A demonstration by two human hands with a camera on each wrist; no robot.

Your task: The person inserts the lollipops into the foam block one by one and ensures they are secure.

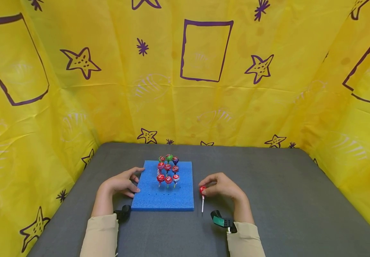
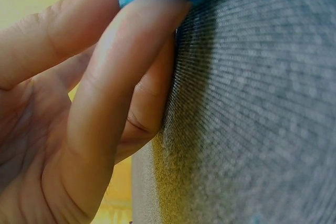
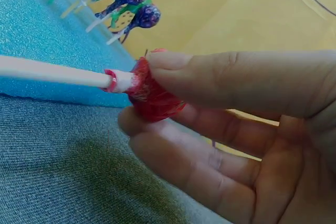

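A blue foam board (image 1: 162,202) lies on the table with several wrapped lollipops (image 1: 168,167) standing in it in rows. Small holes show in its surface in front of them. My left hand (image 1: 120,184) rests at the board's left edge, index finger and thumb spread along it. The left wrist view has the thumb (image 2: 126,56) touching the foam's side. Right of the board, my right hand (image 1: 220,186) pinches a red-wrapped lollipop (image 3: 152,95) by its candy head between thumb and fingers. Its white stick (image 3: 52,72) points down in the head view and sits apart from the board.
A dark grey table (image 1: 284,200) extends around the board. Yellow cloth (image 1: 201,107) with purple stars hangs behind and on both sides. Black wrist devices (image 1: 224,222) are strapped at both wrists.
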